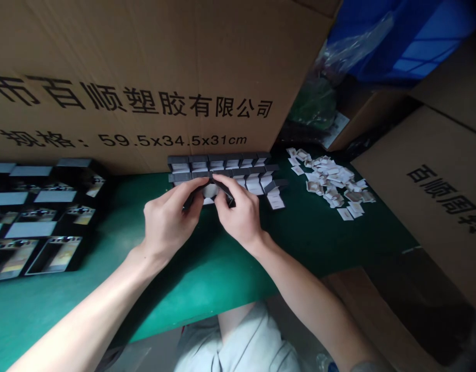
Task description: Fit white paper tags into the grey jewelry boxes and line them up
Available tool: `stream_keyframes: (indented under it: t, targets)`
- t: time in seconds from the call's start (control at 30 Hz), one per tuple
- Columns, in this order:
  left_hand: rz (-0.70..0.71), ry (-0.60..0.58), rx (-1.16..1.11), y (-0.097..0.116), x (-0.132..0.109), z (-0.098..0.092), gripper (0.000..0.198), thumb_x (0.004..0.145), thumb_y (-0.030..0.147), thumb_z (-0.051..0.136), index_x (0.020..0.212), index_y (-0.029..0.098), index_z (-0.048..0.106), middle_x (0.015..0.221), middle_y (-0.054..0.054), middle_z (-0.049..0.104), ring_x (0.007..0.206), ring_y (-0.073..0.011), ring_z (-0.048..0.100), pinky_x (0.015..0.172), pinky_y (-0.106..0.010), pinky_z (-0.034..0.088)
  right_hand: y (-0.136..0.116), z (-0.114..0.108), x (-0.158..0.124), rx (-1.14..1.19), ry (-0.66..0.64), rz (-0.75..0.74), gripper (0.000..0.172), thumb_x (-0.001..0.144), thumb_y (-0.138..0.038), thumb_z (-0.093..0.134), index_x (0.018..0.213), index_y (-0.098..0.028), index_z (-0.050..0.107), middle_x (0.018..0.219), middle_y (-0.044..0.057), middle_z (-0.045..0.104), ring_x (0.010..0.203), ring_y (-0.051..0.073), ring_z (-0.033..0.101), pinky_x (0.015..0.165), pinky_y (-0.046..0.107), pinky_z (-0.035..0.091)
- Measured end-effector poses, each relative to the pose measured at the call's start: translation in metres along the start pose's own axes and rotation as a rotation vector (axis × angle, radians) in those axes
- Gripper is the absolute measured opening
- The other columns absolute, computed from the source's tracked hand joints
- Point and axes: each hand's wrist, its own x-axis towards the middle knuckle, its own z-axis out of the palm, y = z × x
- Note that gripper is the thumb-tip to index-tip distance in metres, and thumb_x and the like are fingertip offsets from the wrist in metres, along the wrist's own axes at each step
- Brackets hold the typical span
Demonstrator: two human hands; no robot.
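My left hand (172,209) and my right hand (240,212) are closed on opposite sides of a small dark box (210,191) with a pale inside. Both sets of fingertips and thumbs press its edges, and they hide much of it. Just beyond my hands stand two rows of small grey boxes with white linings (218,163), their lids raised. At the right end of the front row, one grey box (275,199) sits out of line with its white inside facing me.
Right of the boxes lies a loose heap of small white inserts (333,178) on the green table (207,268). Larger black open boxes (56,253) stand in rows at left. A big printed carton (153,62) walls the back; another carton (435,181) stands at right, below a blue bin (404,46).
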Motion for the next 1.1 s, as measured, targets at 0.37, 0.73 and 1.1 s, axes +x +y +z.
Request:
stream_keyframes:
  t: [0.37, 0.73, 1.1]
  targets:
    - [-0.041, -0.058, 0.016, -0.0017, -0.0010, -0.0005, 0.019, 0.098, 0.020, 0.061, 0.110, 0.023, 0.076, 0.095, 0.000, 0.082, 0.074, -0.0126, 0.076, 0.067, -0.018, 0.052, 0.0022, 0.0002, -0.0008, -0.039, -0.037, 0.026, 0.029, 0.097, -0.016, 0.049, 0.116, -0.020, 0.070, 0.111, 0.006, 0.082, 0.101, 0.019, 0.079, 0.092, 0.028, 0.064]
    - [-0.034, -0.037, 0.024, 0.0001, 0.0000, -0.0010, 0.017, 0.097, 0.018, 0.060, 0.104, 0.023, 0.075, 0.088, 0.002, 0.082, 0.069, -0.0105, 0.074, 0.062, -0.017, 0.049, -0.0009, -0.0014, -0.0003, -0.015, -0.061, 0.059, 0.029, 0.097, -0.015, 0.048, 0.115, -0.019, 0.071, 0.109, 0.006, 0.082, 0.097, 0.017, 0.079, 0.091, 0.026, 0.063]
    - [-0.043, -0.036, 0.003, 0.0024, 0.0001, -0.0024, 0.016, 0.099, 0.021, 0.060, 0.106, 0.023, 0.074, 0.093, 0.000, 0.082, 0.075, -0.0121, 0.076, 0.066, -0.019, 0.052, 0.0001, -0.0004, -0.0016, -0.053, -0.055, 0.043, 0.031, 0.098, -0.016, 0.047, 0.119, -0.022, 0.070, 0.114, 0.005, 0.081, 0.103, 0.017, 0.078, 0.094, 0.026, 0.063]
